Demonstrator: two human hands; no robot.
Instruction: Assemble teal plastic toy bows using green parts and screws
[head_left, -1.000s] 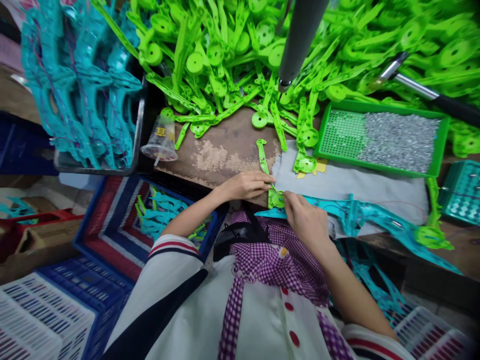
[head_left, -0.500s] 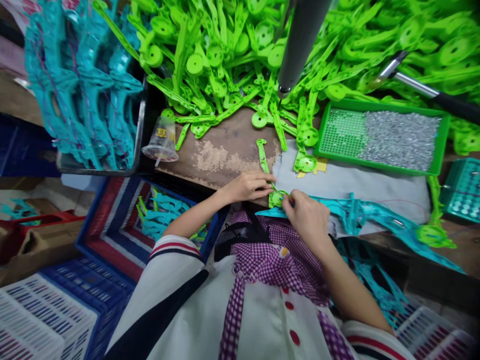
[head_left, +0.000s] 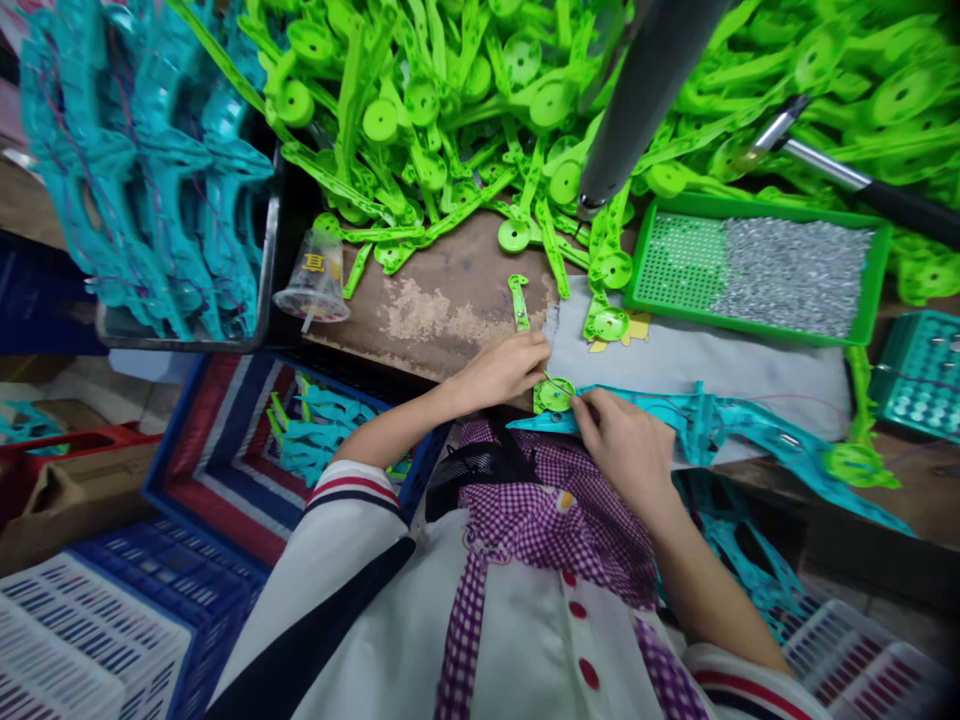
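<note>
A green plastic arm (head_left: 519, 305) with a round wheel end (head_left: 555, 395) lies at the near edge of the brown table (head_left: 450, 300). My left hand (head_left: 502, 368) rests on the arm with its fingers curled over it. My right hand (head_left: 622, 445) pinches at the wheel end, fingers closed. A long teal plastic piece (head_left: 720, 425) with red thread lies under my right hand and runs off to the right over a grey cloth (head_left: 705, 360).
A heap of green parts (head_left: 465, 110) covers the far table. A green tray of small silver pieces (head_left: 757, 270) sits right; a grey machine post (head_left: 645, 100) hangs above. A bin of teal parts (head_left: 150, 180) and blue crates (head_left: 225, 450) stand left. A plastic cup (head_left: 315, 285) lies near.
Both hands stay on the green piece with only small finger shifts at the wheel end. The view has tilted slightly.
</note>
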